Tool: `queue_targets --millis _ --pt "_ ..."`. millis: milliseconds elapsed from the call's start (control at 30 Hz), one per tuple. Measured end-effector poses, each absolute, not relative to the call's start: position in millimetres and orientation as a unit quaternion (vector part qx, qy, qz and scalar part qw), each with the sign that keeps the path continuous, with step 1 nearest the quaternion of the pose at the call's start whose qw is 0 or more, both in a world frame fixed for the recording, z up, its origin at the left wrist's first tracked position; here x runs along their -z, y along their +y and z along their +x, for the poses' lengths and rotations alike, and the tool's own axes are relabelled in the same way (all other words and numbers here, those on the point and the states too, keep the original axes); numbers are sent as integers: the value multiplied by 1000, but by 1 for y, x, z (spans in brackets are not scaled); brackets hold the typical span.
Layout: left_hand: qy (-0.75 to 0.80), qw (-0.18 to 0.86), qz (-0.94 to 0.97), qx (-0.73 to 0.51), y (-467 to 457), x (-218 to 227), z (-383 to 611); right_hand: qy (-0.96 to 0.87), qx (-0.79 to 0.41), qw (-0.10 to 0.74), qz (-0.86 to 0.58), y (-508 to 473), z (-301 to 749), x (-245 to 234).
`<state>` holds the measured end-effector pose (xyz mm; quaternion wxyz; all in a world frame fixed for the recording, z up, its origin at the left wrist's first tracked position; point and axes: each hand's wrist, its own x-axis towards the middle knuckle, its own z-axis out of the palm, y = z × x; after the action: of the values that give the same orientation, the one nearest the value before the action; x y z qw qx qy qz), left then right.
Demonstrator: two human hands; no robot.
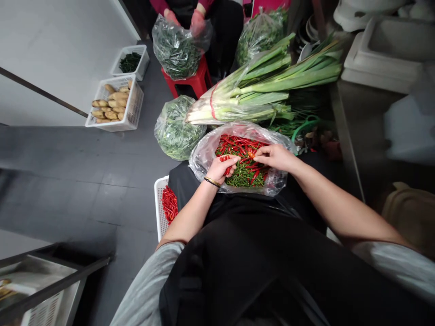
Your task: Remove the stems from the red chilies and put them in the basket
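A clear plastic bag (203, 156) lies open on my lap, full of thin red chili peppers (233, 144) with a heap of green stems (242, 177) at its near side. Over the bag, my left hand (219, 169) is closed around several red chilies, thumb and forefinger pinched together toward the middle. Facing it, my right hand (277, 156) pinches an orange-red chili (251, 154) at its fingertips. The two hands' fingertips are close together, a short gap apart. Beside my left thigh, a white basket (158, 199) holds loose red chilies (169, 204).
Leeks (238, 97) in plastic and a bag of greens (180, 129) lie beyond my lap. Another person's gloved hands (197, 22) handle bagged greens on a red stool (204, 78). White baskets (136, 106) stand by the wall; a metal counter (343, 131) runs along the right.
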<state>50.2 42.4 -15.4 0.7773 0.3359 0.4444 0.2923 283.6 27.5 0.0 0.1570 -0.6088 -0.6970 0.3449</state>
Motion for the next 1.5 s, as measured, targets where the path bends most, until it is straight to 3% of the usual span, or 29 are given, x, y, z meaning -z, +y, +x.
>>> queue_targets --millis 133,200,367,533,633,833,900,1000,1067,1267,1367,1500 --pt "439 773 336 -311 44 13 55 -624 -269 266 -684 38 313 -11" --pt "448 770 328 -315 44 14 51 -596 -207 264 -730 51 335 -14" --pt "452 774 338 -286 39 18 46 -624 -100 81 -770 62 342 -16" --pt "425 789 361 -257 39 18 49 -782 -152 -108 -595 30 281 11" --pt "431 782 371 -255 38 17 51 -782 -166 -151 -581 27 267 26" --pt "469 688 478 -282 34 11 66 -789 -194 31 -582 48 292 0" --pt "460 685 479 -302 36 10 70 -768 -177 5 -615 49 295 -1" --pt "462 704 441 -310 40 10 70 -732 -204 -98 -642 45 293 16" --pt "475 717 416 -295 41 11 66 -729 -239 -90 -634 41 288 28" --pt "457 792 338 -225 33 14 69 -780 -155 157 -586 20 265 7" --pt "419 840 258 -229 30 17 74 -813 -129 224 -523 2 249 -1" --pt "390 865 214 -230 27 25 69 -816 -181 316 -449 -19 239 13"
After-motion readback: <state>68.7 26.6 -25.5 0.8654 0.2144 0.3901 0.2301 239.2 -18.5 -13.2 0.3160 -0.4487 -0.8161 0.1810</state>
